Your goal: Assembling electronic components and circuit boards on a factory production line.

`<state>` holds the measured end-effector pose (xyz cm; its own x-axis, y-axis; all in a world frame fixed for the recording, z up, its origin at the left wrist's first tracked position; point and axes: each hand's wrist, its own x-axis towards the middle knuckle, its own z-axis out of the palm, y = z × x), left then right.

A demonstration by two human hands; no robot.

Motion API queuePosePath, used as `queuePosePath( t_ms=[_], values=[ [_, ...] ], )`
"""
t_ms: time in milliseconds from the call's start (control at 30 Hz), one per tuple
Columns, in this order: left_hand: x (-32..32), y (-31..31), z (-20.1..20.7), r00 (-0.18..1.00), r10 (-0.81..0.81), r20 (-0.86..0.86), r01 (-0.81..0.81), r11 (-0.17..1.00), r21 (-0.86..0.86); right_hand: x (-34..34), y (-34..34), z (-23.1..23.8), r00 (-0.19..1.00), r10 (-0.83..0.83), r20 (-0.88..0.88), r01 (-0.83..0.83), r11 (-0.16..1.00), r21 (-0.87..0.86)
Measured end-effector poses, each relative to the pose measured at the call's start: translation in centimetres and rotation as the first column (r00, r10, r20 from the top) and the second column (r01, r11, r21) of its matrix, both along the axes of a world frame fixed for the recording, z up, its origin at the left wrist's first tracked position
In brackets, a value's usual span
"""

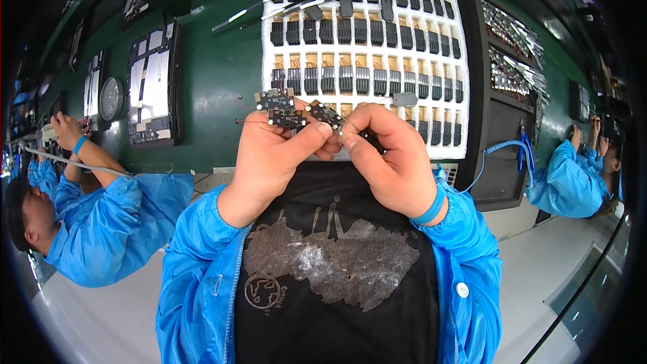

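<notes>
In front of my chest, my left hand (276, 155) is closed on several small black circuit boards (276, 100) with silvery pads; thin reddish wires stick out to their left. One small board (323, 113) reaches from my left thumb toward the right hand. My right hand (387, 152) pinches thumb and forefinger together at that board's right end. What lies between those fingertips is too small to make out. Something black shows partly under the right palm. Just beyond both hands is a white foam tray (265, 61) holding rows of small black parts.
Black cables (283, 10) and several small boards lie across the tray's far end. At the right stands a dark divided tray (502, 121) with strips of metallic parts, a blue coiled cord (502, 145) beside it. An opened flat device (151, 87) lies left. Co-workers in blue sit on both sides.
</notes>
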<state>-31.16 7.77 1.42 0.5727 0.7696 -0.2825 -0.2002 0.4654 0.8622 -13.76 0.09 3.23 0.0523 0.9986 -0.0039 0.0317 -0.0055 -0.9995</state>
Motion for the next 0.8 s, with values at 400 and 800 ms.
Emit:
queuePosePath(
  t_ms=[400, 800],
  values=[
    [0.3, -0.3, 0.0, 1.000, 0.005, 0.005, -0.005, 1.000, -0.016, -0.2, 0.0, -0.6, 0.986, -0.006, -0.169, -0.011, 0.995, -0.097],
    [0.2, -0.5, 0.0, 1.000, -0.008, -0.024, 0.009, 1.000, 0.021, -0.2, -0.2, -0.6, 0.981, -0.027, -0.192, -0.001, 0.990, -0.143]
  ],
)
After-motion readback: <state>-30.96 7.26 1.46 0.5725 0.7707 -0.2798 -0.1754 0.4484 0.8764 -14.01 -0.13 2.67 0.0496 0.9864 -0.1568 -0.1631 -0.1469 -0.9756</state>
